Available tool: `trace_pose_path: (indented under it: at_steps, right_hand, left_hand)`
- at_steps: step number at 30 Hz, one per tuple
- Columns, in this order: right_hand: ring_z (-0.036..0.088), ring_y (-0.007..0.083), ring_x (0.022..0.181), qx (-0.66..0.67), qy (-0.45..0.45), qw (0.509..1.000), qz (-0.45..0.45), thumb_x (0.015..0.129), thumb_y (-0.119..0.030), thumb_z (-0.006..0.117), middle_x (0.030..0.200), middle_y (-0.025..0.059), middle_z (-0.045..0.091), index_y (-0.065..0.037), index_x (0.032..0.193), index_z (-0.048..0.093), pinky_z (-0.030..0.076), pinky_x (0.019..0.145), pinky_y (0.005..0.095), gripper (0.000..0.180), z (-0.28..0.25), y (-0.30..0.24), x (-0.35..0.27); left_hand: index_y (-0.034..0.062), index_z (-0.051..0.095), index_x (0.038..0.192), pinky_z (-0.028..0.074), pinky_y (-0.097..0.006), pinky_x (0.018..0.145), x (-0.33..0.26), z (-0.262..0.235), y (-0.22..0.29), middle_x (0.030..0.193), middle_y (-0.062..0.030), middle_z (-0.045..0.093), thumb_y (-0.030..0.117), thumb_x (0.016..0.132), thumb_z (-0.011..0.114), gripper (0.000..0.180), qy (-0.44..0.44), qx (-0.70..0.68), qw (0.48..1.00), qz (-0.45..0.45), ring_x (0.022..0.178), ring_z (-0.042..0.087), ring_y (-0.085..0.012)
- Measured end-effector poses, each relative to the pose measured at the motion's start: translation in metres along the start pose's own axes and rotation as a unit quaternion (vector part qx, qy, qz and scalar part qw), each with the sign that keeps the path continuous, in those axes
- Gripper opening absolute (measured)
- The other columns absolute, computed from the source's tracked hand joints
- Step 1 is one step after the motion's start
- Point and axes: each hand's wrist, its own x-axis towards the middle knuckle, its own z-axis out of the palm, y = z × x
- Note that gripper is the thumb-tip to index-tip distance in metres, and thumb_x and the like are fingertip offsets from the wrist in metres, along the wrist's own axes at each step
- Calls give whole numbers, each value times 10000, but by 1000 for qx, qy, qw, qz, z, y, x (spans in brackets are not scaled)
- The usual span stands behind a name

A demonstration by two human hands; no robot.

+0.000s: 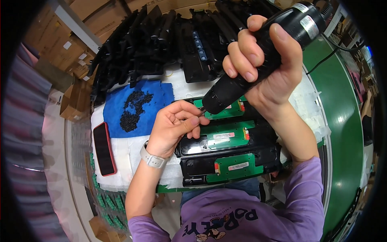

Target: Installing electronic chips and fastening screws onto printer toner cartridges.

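My right hand (274, 60) is wrapped round a black electric screwdriver (258, 64), tilted with its bit toward the lower left. At the bit's tip, the fingers of my left hand (181, 123) are pinched together; whatever they hold is too small to make out, perhaps hidden by the fingertips. Beneath both hands lie three black plastic housings in a row, each with a green circuit board. The nearest board (234, 167) and the middle board (229, 136) show fully, with pale labels and small connectors. The far board (221, 113) is partly covered by the screwdriver and my left hand.
Small black screws (135, 111) lie heaped on a blue cloth (111, 117) at the left. A red-edged phone (105, 149) rests near it. Black plastic parts (153, 44) stand stacked along the back. A cable trails over the green surface (336, 88) at the right. Cardboard boxes (76, 99) stand far left.
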Motion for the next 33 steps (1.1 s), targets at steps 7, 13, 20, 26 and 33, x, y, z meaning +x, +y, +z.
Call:
trace_pose_path:
  at_steps: [7,13,20,26,33]
  right_hand:
    - [454,134,399,-31,26,998,51,823,-214,595,552,41,486,-21,787,548,407,459,295,202,-20,-8,16]
    - [481,112,412,-226,-11,974,31,773,-168,674,539,45,521,0,767,581,356,387,238,192,-42,1,25]
    - [447,109,394,-282,-14,959,34,772,-209,638,515,37,483,-10,741,544,360,400,243,222,-43,5,24]
    - [419,116,386,-298,-15,954,34,772,-223,608,504,37,449,-15,732,505,355,409,251,236,-41,8,22]
    - [433,119,385,-295,-31,953,64,758,-173,635,514,41,469,-7,728,515,348,396,251,207,-39,13,23]
  left_hand:
    - [-6,535,1041,442,-191,638,4,10,-1,984,-134,655,105,920,533,165,120,87,988,42,763,582,-99]
    - [-6,479,1054,490,-276,878,8,-4,0,1166,-234,560,50,946,398,146,156,45,984,76,1067,593,-259]
    - [-12,451,1063,517,-272,778,11,-10,-3,1055,-233,601,102,976,384,158,171,75,980,72,926,638,-254]
    - [18,466,1018,368,-201,449,13,-10,-4,688,-86,592,194,991,395,192,186,110,976,32,472,493,-95]
    - [40,501,971,253,-181,430,12,-17,-1,619,-20,509,169,964,439,144,124,72,990,-3,457,342,-42]
